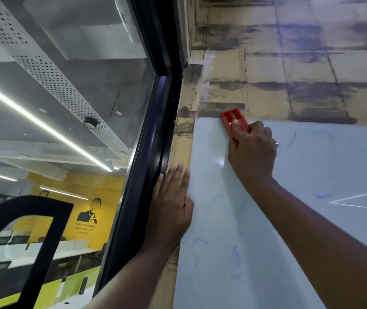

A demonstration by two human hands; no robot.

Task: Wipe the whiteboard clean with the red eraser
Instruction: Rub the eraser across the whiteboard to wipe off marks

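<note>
red eraser (234,121) angled toward upper-left

A black-framed window (66,108) fills the left side. Right of it runs a tan tiled wall (289,63). Through the window show light strips (44,126), a yellow wall (106,197) and white desks (21,253).

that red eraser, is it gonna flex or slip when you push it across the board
The red eraser looks like moulded plastic with ribbed hollows, so probably stiff and light. The right hand pinches it; the whiteboard looks glossy, so it likely glides easily.
</note>
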